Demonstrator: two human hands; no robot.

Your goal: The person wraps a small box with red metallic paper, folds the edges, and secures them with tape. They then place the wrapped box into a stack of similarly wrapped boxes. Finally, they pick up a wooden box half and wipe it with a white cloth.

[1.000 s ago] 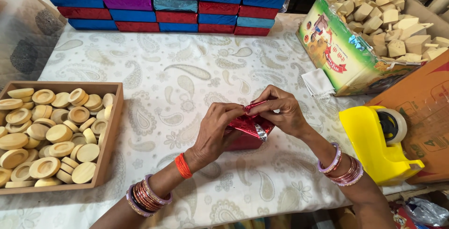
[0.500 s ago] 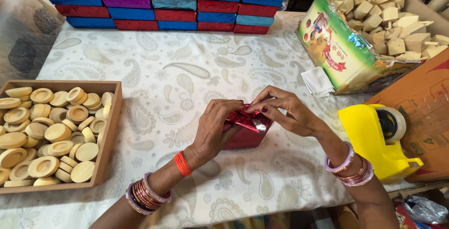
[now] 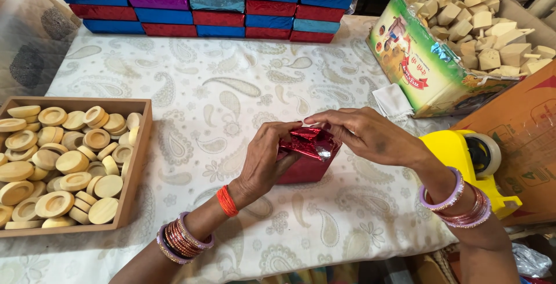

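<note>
Small box in shiny red foil wrap (image 3: 307,159) sits frame centre, long axis running left-right. My left hand (image 3: 263,162) cups its left end, my right hand (image 3: 365,136) pinches top foil flap from right.

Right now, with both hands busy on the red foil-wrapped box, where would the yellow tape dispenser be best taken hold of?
Probably by its yellow body, coming from above and from the left. The yellow tape dispenser lies at the table's right edge beside the right hand, its tape roll toward the orange carton, which blocks the far side. The left hand and right hand hold the red foil-wrapped box.
</note>
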